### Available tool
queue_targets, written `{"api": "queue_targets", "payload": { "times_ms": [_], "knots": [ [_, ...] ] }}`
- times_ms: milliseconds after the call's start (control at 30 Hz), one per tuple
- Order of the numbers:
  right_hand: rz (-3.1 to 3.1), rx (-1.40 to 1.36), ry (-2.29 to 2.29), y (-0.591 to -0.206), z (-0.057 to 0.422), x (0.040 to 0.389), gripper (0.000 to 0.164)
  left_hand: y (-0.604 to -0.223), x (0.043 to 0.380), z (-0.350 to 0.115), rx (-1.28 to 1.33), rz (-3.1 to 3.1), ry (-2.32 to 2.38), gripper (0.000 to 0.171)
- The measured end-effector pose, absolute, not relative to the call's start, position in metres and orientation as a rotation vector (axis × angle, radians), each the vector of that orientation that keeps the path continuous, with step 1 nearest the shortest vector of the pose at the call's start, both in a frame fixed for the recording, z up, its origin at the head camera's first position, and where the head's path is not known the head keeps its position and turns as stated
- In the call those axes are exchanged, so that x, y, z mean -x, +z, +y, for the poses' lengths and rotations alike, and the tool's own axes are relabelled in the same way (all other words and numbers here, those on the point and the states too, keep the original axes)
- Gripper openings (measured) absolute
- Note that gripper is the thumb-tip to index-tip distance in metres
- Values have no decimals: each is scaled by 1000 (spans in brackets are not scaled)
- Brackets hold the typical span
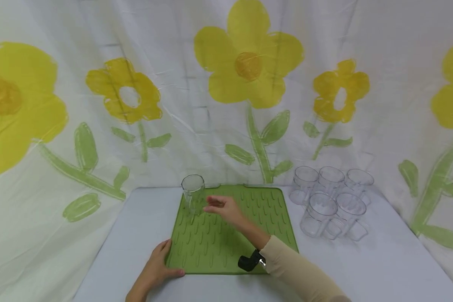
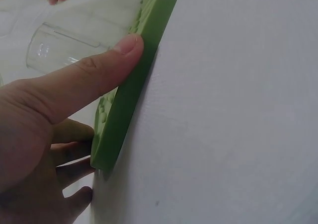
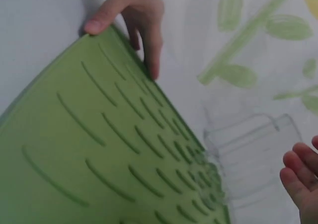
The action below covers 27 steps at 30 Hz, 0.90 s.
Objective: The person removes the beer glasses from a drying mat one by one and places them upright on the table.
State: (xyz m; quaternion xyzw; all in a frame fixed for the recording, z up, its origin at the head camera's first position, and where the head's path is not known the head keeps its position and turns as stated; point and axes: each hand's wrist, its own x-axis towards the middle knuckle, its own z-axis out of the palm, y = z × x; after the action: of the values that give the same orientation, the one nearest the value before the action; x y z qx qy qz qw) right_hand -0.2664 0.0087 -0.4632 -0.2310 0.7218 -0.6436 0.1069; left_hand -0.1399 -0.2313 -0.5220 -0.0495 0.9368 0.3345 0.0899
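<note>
A green ridged drying mat [image 1: 226, 239] lies on the table. One clear glass mug [image 1: 193, 193] stands upright at its far left corner, handle facing toward the near side. My right hand [image 1: 225, 209] hovers just right of this mug, fingers slightly bent and apart from the glass, holding nothing. In the right wrist view, a gap separates the fingertips [image 3: 290, 177] from the mug [image 3: 253, 154]. At the mat's near left corner, my left hand [image 1: 158, 264] touches the edges: its thumb [image 2: 126, 44] rests on the front edge, the extended fingers along the left side.
Several more clear glass mugs [image 1: 318, 212] stand grouped on the white table [image 1: 332, 268] to the right of the mat. Behind the table hangs a white curtain [image 1: 196, 142] with yellow flowers. A black wrist camera [image 1: 248, 262] sits under the right sleeve, above the mat.
</note>
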Motion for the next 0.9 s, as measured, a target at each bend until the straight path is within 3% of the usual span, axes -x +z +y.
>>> {"api": "queue_targets", "payload": {
  "times_ms": [400,900],
  "knots": [
    [2071,610,-1949,-487,-39,266,45,-522,135,-230,127,2804,996,119],
    [2047,516,-2074,-489,-66,259,24,-521,132,-229,121,2792,1024,119]
  ]
}}
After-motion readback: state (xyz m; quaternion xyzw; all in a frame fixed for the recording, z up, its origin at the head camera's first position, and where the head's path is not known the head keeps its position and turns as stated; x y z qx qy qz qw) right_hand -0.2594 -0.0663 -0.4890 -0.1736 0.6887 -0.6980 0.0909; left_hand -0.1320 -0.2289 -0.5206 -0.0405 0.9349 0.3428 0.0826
